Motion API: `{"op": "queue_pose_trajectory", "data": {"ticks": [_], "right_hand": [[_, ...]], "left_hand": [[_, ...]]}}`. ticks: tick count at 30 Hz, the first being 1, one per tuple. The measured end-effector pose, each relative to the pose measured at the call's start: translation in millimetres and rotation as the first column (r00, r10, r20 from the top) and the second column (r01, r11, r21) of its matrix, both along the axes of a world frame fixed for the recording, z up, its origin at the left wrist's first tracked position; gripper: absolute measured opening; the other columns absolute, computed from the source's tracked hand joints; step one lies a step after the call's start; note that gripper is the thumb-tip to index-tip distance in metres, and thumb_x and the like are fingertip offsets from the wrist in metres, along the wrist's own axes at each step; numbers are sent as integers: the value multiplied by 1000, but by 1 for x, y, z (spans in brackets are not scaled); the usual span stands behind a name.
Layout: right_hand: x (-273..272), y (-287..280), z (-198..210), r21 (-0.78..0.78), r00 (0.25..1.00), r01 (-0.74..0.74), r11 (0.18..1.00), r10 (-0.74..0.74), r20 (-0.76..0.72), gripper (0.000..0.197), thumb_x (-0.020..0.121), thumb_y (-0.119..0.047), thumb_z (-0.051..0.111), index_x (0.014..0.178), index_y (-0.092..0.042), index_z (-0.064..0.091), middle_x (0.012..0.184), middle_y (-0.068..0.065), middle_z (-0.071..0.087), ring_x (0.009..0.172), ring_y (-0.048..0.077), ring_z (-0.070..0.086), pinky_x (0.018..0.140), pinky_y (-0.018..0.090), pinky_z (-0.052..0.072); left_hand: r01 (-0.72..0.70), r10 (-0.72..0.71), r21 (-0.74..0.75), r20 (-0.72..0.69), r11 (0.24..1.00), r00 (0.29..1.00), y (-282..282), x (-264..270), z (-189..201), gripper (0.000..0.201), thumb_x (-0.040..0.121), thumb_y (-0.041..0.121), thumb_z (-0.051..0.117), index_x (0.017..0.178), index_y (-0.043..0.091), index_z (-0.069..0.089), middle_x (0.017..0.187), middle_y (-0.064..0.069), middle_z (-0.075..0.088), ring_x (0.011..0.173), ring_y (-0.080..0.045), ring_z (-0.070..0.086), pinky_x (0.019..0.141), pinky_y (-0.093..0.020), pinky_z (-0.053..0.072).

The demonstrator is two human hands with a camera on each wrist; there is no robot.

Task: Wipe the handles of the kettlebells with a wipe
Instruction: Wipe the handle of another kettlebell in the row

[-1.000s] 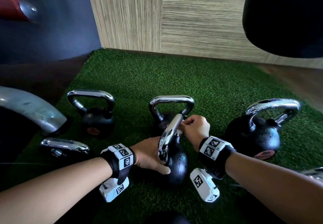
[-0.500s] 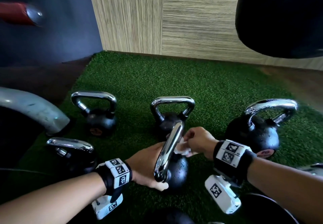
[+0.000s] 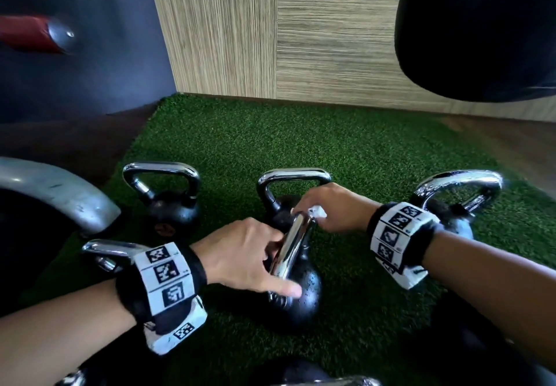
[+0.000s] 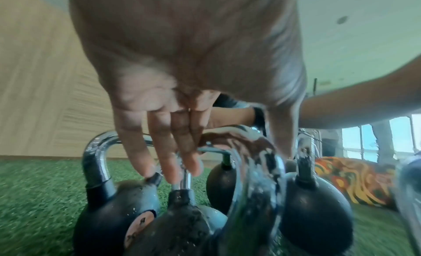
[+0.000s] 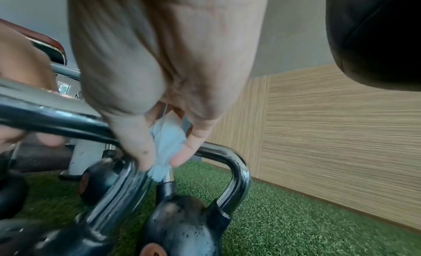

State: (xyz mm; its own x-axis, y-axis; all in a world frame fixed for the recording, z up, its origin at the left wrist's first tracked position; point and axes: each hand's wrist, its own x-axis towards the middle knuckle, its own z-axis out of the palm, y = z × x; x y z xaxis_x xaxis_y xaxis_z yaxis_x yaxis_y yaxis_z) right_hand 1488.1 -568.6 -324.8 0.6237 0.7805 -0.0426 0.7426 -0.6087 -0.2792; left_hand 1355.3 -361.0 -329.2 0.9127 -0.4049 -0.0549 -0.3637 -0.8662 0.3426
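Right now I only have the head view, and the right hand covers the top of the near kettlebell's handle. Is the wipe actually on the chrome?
Observer: Yes. The right wrist view shows the pale blue wipe pinched between the right hand thumb and fingers, its lower end pressed at the bend of the near kettlebell's handle.
Operator: And the left hand, is it gripping that handle?
Observer: No. The left wrist view shows the left hand with fingers straight and pointing down, tips at a chrome post of the handle; none curls round it.
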Motion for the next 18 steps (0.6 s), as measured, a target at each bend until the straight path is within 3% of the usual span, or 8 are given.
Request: {"op": "queue_pose_trajectory", "data": {"ticks": [2, 4, 7, 9, 10, 12, 13, 18], "right_hand": [[4, 0, 0, -42, 1000, 8, 999, -8, 5, 50, 81, -1, 63, 122, -28, 72, 119, -2, 70, 112, 13, 61, 107, 32, 46], [3, 1, -2, -45, 1000, -8, 999, 9, 25, 46, 82, -2, 64, 119, -27, 73, 115, -2, 71, 109, 13, 62, 104, 29, 45], [2, -2, 1, -55, 999, -33, 998, 34, 16, 39, 81, -5, 67, 115, -24, 76, 103, -5, 72, 94, 8, 60, 92, 25, 47], [-1, -9, 5, -78, 999, -34, 996, 36, 27, 33, 80, -9, 70, 110, -23, 78, 97, -5, 73, 86, 5, 59, 83, 22, 46], [-5, -14, 8, -90, 999, -32, 995, 36, 38, 27, 80, -13, 72, 103, -23, 79, 92, -5, 74, 82, 6, 60, 79, 24, 48], [-14, -23, 11, -127, 998, -3, 992, 10, 55, 11, 80, -19, 73, 89, -23, 78, 81, -5, 73, 76, 11, 64, 74, 32, 53], [-19, -29, 11, -152, 998, 23, 988, -14, 60, 5, 80, -21, 74, 84, -22, 76, 77, -5, 70, 73, 12, 64, 72, 35, 54], [-43, -45, 8, -150, 987, 158, 976, -152, 53, 7, 73, -30, 69, 72, -23, 70, 64, -7, 64, 63, 14, 62, 64, 36, 56]], "left_hand": [[-41, 36, 49, 104, 998, 994, -10, -4, -4, 58, 63, 76, 72, 77, 22, 59, 74, 11, 65, 64, 0, 58, 60, -22, 47], [-56, 57, -11, 65, 998, 996, -13, -3, -7, 47, 64, 63, 75, 76, 20, 60, 74, 10, 65, 60, 4, 52, 56, -16, 38], [-39, 30, -134, -67, 990, 997, -8, 3, -10, 30, 66, 46, 79, 70, 25, 59, 64, 17, 62, 59, 7, 53, 65, -23, 50], [10, -29, -148, -131, 989, 991, -4, 10, -6, 24, 69, 38, 82, 80, 25, 65, 71, 21, 65, 67, 9, 57, 74, -25, 54], [48, -65, -108, -158, 993, 985, 0, 15, -2, 28, 72, 38, 82, 95, 28, 69, 84, 23, 68, 77, 8, 60, 83, -27, 55], [122, -114, 22, -222, 992, 968, 8, 31, 9, 58, 74, 44, 84, 127, 32, 64, 117, 21, 67, 104, 0, 62, 100, -30, 51], [158, -139, 60, -243, 986, 960, 10, 40, 14, 66, 73, 47, 85, 133, 34, 62, 122, 18, 67, 109, -4, 63, 103, -32, 51], [298, -256, 147, -249, 943, 934, 14, 70, 29, 75, 69, 49, 86, 135, 60, 53, 101, 13, 75, 89, -3, 67, 85, -32, 57]]}}
